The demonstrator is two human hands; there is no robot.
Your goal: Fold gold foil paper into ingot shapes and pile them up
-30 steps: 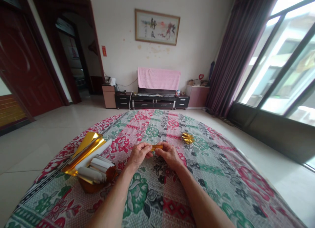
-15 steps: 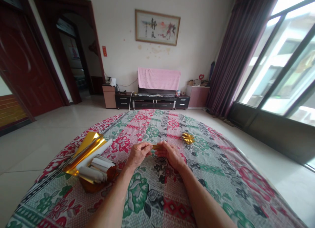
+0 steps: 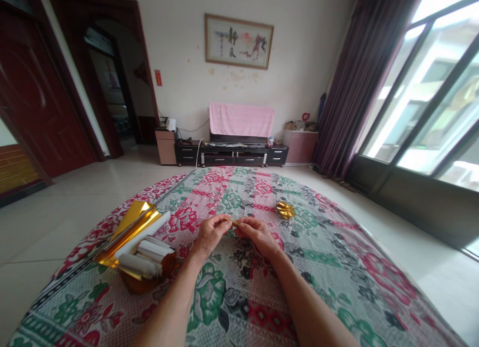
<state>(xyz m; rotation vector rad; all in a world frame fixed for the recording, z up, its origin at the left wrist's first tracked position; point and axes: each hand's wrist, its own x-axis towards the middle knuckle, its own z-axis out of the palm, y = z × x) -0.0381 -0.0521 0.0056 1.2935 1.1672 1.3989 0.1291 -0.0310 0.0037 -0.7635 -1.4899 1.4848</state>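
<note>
Between my two hands, over the middle of the table, is a thin strip of gold foil paper (image 3: 235, 223), mostly hidden by fingers. My left hand (image 3: 211, 234) pinches its left end between thumb and fingers. My right hand (image 3: 258, 235) pinches the right end, the fingers curled in. Beyond my right hand lies a small bunch of folded gold foil (image 3: 286, 210). To the left of my left arm, gold foil sheets (image 3: 136, 222) lie in a pile with several white paper rolls (image 3: 144, 259) on and beside them.
A flowered cloth (image 3: 209, 292) in red, green and grey covers the round table. Past the table stands a low black TV cabinet (image 3: 232, 157), with a pink towel (image 3: 241, 120) draped over the TV. A purple curtain (image 3: 348, 77) hangs by the window at right.
My right hand's fingers, flatter and more stretched along the strip before, have curled into a pinch on its right end. The strip now slants slightly, and less of it shows.
</note>
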